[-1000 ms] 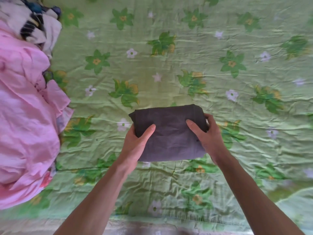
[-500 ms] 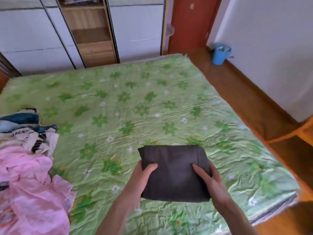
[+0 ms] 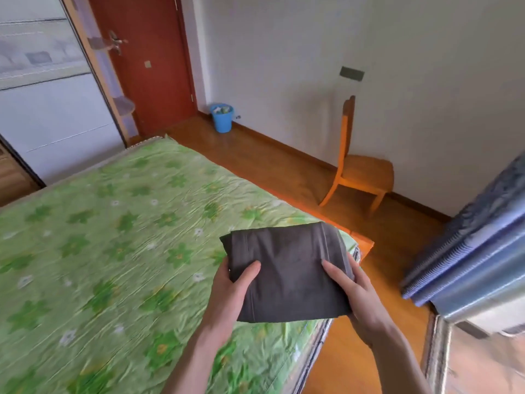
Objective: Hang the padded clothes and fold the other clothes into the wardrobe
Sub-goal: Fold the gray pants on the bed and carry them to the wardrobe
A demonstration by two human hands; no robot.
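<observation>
Dark grey folded garment (image 3: 287, 273), which we are gripping level above the bed (image 3: 119, 251) corner, left hand (image 3: 231, 291) and right hand (image 3: 353, 297) clamping its short ends, the wardrobe (image 3: 54, 109) lying far-left across the bed.

Below me lies the bed (image 3: 113, 251) under its green flowered cover. A red-brown door (image 3: 147, 61) stands shut in the far corner, with a blue bucket (image 3: 222, 118) on the wooden floor (image 3: 270, 166) just beside it. An orange wooden chair (image 3: 360, 169) faces the white wall. Blue curtains (image 3: 477, 243) hang at my right.
</observation>
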